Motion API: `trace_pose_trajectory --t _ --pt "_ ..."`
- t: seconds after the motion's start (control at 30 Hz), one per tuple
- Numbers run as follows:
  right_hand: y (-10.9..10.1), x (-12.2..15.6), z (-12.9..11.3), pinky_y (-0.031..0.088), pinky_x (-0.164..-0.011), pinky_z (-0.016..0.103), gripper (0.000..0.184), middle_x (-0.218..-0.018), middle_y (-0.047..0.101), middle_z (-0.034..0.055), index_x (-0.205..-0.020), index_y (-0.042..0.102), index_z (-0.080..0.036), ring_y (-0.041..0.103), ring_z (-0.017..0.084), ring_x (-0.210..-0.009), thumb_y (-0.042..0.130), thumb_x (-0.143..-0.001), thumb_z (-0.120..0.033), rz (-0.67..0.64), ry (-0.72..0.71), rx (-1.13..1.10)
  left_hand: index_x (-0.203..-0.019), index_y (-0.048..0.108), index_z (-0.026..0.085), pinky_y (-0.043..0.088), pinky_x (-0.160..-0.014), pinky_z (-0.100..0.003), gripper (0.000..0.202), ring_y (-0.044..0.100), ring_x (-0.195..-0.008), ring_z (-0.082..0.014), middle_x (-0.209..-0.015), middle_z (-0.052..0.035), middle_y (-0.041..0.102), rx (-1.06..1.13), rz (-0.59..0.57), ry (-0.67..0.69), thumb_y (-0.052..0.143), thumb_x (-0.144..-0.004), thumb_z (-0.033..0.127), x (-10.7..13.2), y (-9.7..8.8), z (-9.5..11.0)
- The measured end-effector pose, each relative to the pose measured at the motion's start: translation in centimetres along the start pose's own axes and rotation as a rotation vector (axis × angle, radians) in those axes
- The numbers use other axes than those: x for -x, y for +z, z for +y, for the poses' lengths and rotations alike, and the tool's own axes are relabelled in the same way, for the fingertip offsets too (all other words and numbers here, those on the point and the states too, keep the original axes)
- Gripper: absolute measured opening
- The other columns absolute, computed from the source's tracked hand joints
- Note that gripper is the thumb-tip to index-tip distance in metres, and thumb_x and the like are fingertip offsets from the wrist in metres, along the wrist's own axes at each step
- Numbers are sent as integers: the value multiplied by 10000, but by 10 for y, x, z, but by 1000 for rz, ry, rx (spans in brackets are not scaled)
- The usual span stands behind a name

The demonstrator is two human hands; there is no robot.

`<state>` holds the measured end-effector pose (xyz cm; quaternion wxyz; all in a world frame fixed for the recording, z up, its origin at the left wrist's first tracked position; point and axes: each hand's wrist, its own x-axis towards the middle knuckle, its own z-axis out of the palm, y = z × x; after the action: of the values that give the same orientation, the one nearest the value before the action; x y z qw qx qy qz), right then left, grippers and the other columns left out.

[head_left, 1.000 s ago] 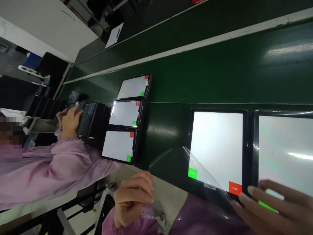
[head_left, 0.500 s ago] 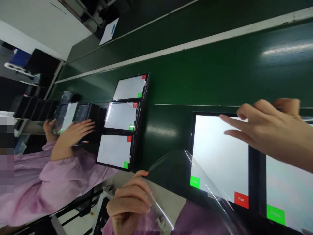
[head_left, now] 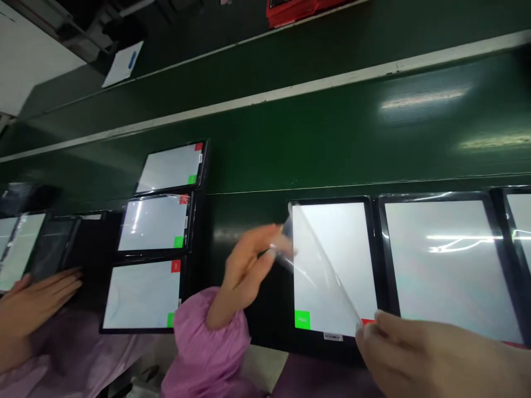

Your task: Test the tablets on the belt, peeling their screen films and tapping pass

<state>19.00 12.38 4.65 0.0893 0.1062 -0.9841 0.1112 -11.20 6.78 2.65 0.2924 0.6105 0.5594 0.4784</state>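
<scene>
Film (head_left: 317, 276), clear and curled, is pinched by the left hand (head_left: 248, 265) and right hand (head_left: 418, 354) above a lit tablet (head_left: 350, 237). The tablet lies near the front edge of the bench (head_left: 257, 149).

From the head view, I am reading the widest passage over the green bench (head_left: 332, 143), running sideways between the white strip (head_left: 257, 99) and the far edges of the tablets. I am marking a second lane between the column of three tablets (head_left: 149, 226) and the lit tablet (head_left: 352, 249); the left hand (head_left: 241, 271) is blocking its middle. The clear film (head_left: 315, 265) is spanning from that hand to the right hand (head_left: 415, 354), obstructing entry over the lit tablet's left side. The neighbouring tablet (head_left: 448, 271) is leaving only a narrow slot. At far left, a co-worker's hand (head_left: 41, 301) is restricting approach.
</scene>
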Motion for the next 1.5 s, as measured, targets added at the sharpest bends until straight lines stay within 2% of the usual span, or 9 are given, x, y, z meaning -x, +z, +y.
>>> trace_pose_trajectory --t 0.13,0.3,0.47,0.57,0.77,1.1,1.2,1.33,1.5 --pt "-9 -22 42 368 -585 338 267 -735 552 14 -742 605 -168 475 162 -648 551 -982 -63 127 61 22 -1540 527 305 318 -1307 -558 544 497 -1527 -299 -1572 -110 601 -16 -208 -169 532 -1062 565 -33 25 -43" --pt "-12 -28 111 444 -556 262 315 -881 716 1 -985 695 -176 603 103 -646 414 -1045 -47 347 280 -294 -1506 563 298 394 -1259 -533 711 471 -1544 -317 -1573 -118 600 411 153 -367 452 -997 782 -29 36 -70" --pt "-49 -24 161 500 -501 171 59 -874 701 -7 -980 660 -137 620 51 -582 712 -997 -118 535 805 -496 -1548 508 338 460 -1212 -518 849 445 -1559 -334 -1655 -106 506 459 256 -508 415 -918 900 38 40 -50" --pt "-71 -28 161 472 -464 144 170 -816 669 -46 -874 629 -157 574 10 -530 738 -943 -47 657 1111 -571 -1623 408 298 445 -1240 -509 1123 417 -1570 -380 -1685 -156 449 326 200 -461 554 -750 988 95 58 -32" --pt "-68 -39 139 393 -470 69 280 -714 598 -61 -790 577 -177 534 -20 -584 687 -953 23 717 1193 -595 -1697 42 408 421 -1254 -542 1377 363 -1597 -383 -1779 -166 234 111 158 -436 923 -677 690 160 103 -6" --pt "-54 -40 117 400 -464 109 284 -672 579 -81 -833 543 -183 519 -7 -521 621 -987 43 644 1282 -688 -1688 135 386 510 -1169 -525 1102 466 -1524 -341 -1654 -169 415 -189 275 -274 775 -847 698 148 112 -7" --pt "-53 -40 112 414 -458 152 308 -667 580 -80 -839 517 -192 512 11 -491 590 -990 66 636 1309 -697 -1632 374 326 414 -1243 -543 897 504 -1425 -323 -1524 -144 481 -595 369 -1 785 -888 612 147 123 12" --pt "-50 -37 106 404 -440 192 274 -653 564 -81 -871 515 -189 485 29 -450 597 -996 40 599 1350 -676 -1221 756 253 338 -1289 -489 398 569 -975 -194 -1063 -40 553 -856 319 305 761 -932 525 146 141 41" --pt "-50 -32 104 384 -417 176 238 -656 576 -66 -868 562 -185 488 24 -439 610 -1001 7 559 1396 -664 -1272 774 327 277 -1293 -573 576 569 -992 -240 -1055 -63 581 -945 259 141 680 -895 752 140 128 38"
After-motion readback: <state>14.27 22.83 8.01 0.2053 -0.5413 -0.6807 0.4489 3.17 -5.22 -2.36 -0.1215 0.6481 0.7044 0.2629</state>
